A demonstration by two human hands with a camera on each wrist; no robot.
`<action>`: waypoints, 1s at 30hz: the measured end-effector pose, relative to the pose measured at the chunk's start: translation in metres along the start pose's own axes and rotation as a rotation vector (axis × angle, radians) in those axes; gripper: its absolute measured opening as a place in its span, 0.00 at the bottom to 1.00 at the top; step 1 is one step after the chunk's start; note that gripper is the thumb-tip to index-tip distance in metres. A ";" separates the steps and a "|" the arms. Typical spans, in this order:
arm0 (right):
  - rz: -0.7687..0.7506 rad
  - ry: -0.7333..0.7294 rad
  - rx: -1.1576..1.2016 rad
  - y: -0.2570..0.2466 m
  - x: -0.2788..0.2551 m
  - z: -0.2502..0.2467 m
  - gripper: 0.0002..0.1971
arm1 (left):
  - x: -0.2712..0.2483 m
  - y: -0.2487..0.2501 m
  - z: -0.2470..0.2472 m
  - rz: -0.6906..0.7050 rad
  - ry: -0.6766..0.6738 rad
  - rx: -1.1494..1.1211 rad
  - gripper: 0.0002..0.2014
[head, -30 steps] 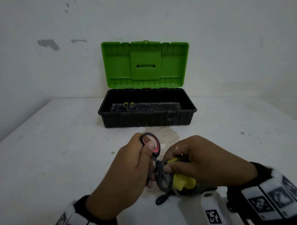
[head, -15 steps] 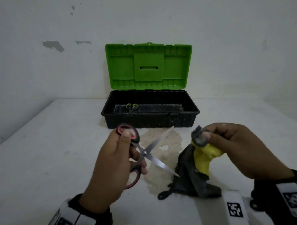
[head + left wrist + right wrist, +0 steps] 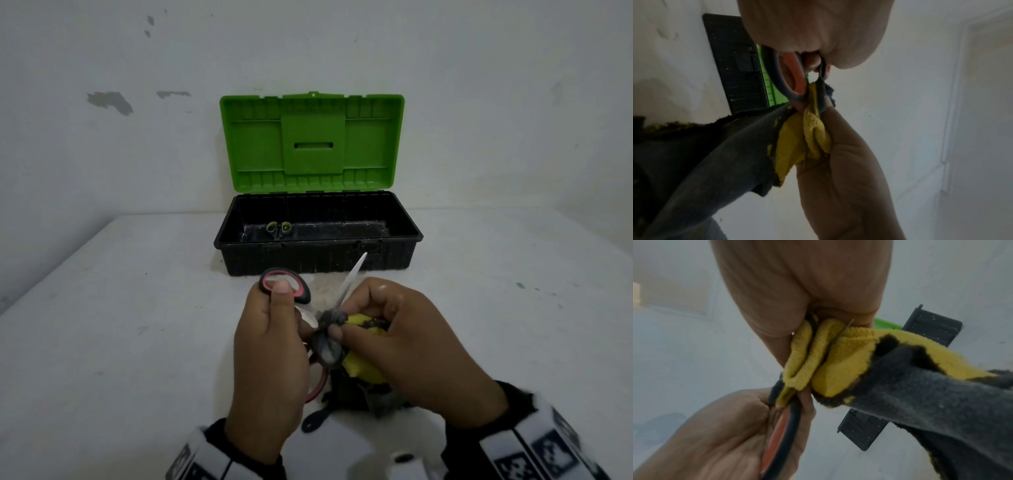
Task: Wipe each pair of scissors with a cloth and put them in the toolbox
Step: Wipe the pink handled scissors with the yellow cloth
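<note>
Wiping red-handled scissors (image 3: 287, 287) above tabletop (image 3: 120, 342), before open toolbox (image 3: 318, 255): left hand (image 3: 270, 356) grips handles, blades spread; right hand (image 3: 407, 342) pinches yellow-grey cloth (image 3: 359, 368) around one blade. Best drawn pivot to tip, fingers off the edge.

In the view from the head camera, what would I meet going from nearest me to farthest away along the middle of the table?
Black scissor handle on the table → yellow and grey cloth → red-handled scissors' raised blade tip → toolbox front wall → green-handled scissors inside → open green lid.
</note>
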State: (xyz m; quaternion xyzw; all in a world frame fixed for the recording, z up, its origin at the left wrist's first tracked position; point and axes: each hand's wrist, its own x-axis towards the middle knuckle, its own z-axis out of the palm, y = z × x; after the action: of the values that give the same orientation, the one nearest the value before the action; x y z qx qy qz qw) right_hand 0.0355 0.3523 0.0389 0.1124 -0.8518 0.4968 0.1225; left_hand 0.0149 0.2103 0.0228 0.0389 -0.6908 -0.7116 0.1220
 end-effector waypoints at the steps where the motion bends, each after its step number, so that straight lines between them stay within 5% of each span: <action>1: 0.004 0.020 -0.025 0.001 -0.001 0.000 0.09 | -0.001 0.000 0.000 0.001 -0.001 0.008 0.16; 14: 0.045 0.059 -0.082 0.004 -0.009 -0.032 0.08 | 0.000 0.010 -0.005 -0.162 0.062 -0.219 0.16; 25: 0.219 0.307 -0.231 0.039 0.004 -0.085 0.07 | 0.020 0.010 -0.021 -0.218 0.174 -0.432 0.12; 30: 0.270 0.069 -0.505 0.051 0.022 -0.072 0.05 | 0.018 0.008 -0.009 -0.267 0.139 -0.549 0.10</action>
State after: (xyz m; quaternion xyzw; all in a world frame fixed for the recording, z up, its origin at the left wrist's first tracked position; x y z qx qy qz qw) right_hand 0.0062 0.4383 0.0390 -0.0529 -0.9511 0.2841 0.1086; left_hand 0.0002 0.1971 0.0329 0.1437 -0.4515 -0.8770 0.0803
